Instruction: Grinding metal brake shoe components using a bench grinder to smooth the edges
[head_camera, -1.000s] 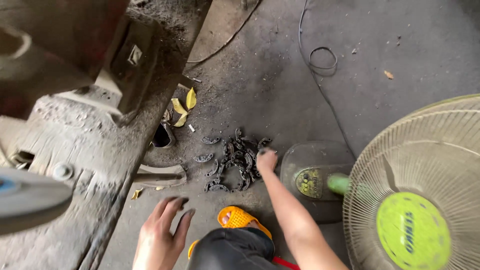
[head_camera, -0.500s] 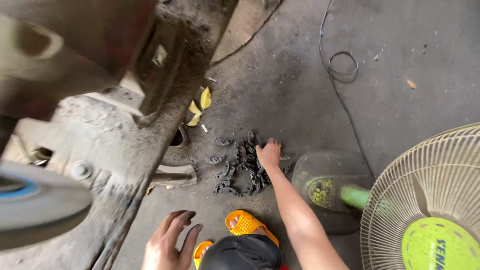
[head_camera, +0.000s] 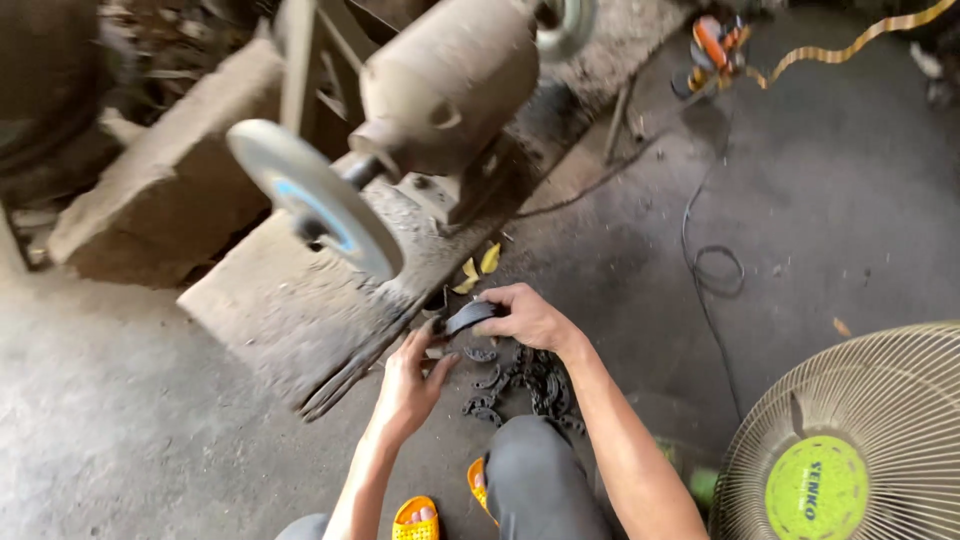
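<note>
Head view, looking down over a dusty concrete floor.

Item 1: dark curved metal piece, small and flat, held off the floor between both hands. It sits at the fingertips of the right hand, at that hand's 9 o'clock, and just above the left hand, at its 1 o'clock.

Item 2: right hand, fingers curled and pinching the piece from above.

Item 3: left hand, fingers loosely spread, tips reaching up at the piece's lower end; whether they grip it cannot be told.

Item 4: pile of similar dark metal pieces on the floor, directly below the held piece at 5 o'clock, between the two forearms.

Item 5: bench grinder on a grimy block, its grinding wheel at 10 o'clock from the hands.

Item 6: yellow leaves, just above the hands at 12 o'clock.

Item 7: floor fan with green hub, at 4 o'clock.

Item 8: black cable, coiled at 2 o'clock.

Item 9: orange sandals, at 6 o'clock.
</note>
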